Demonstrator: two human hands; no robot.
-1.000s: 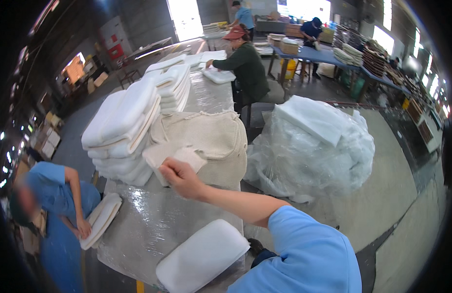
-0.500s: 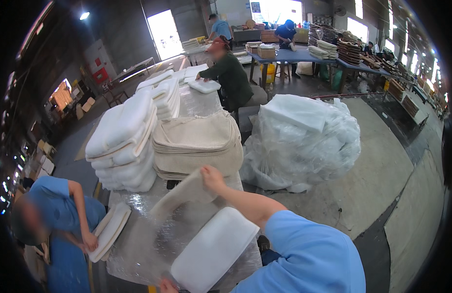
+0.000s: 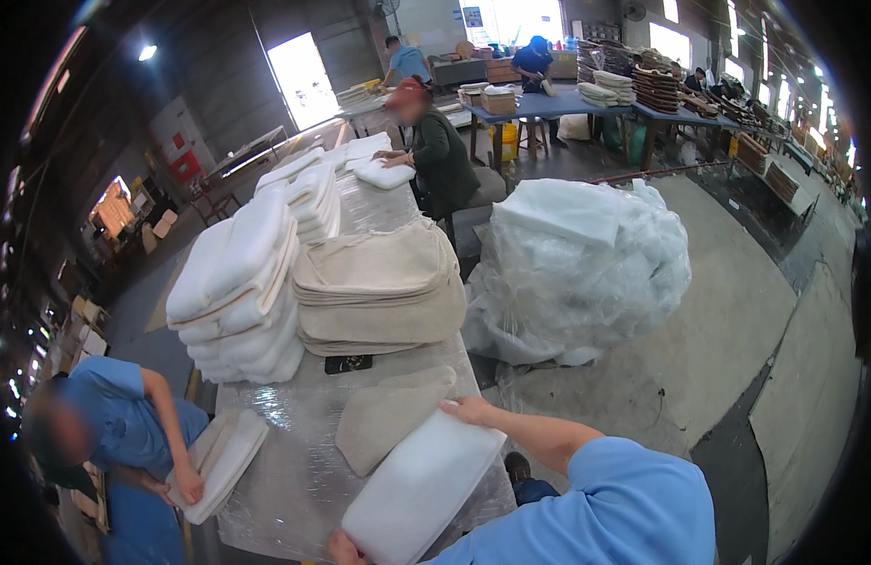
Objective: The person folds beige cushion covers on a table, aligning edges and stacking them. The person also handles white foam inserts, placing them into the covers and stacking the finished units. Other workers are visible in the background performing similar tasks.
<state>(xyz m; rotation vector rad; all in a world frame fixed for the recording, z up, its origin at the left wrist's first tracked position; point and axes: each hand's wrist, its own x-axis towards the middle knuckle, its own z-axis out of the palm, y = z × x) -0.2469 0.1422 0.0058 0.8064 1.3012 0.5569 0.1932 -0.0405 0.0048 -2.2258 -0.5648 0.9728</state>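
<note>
In the lower middle of the frame a white foam pad (image 3: 419, 488) lies tilted on the plastic-wrapped desk (image 3: 294, 471). It is a thick rounded rectangle with a soft, slightly fuzzy surface. The right hand (image 3: 468, 411) grips its upper corner, and the left hand (image 3: 345, 548) holds its lower end at the frame's bottom edge, so the hands sit well apart, both clamped on the pad. Just beside it to the upper left lies a beige fabric cover (image 3: 388, 414), flat and empty. Higher up stand a stack of beige covers (image 3: 379, 292) and a stack of white pads (image 3: 240, 287).
</note>
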